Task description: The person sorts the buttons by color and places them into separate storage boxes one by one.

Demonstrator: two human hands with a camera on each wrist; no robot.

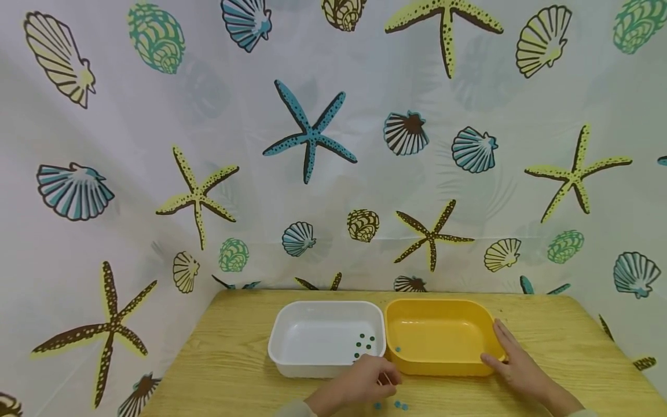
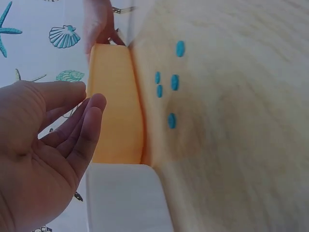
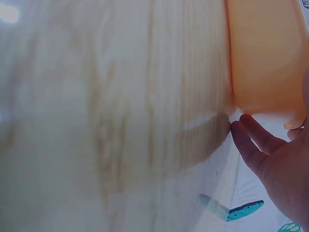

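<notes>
My left hand point(image 1: 362, 382) hovers at the front edges of the trays, above the table. In the left wrist view its thumb and fingertips come close together, fingers loosely bent, with no piece visible between them. Small blue discs point(image 2: 175, 82) lie on the table near it. A blue disc point(image 1: 398, 349) sits inside the yellow tray point(image 1: 443, 368), at its left. Against that tray's right end rests my right hand point(image 1: 521, 368), fingers fairly straight along the outside and thumb at the front corner rim. Several dark green discs point(image 1: 368, 347) lie in the white tray point(image 1: 307, 369).
Both trays stand side by side on a wooden table point(image 1: 219, 370), white on the left, yellow on the right. Behind and at the sides hangs a white curtain point(image 1: 365, 185) printed with shells and starfish.
</notes>
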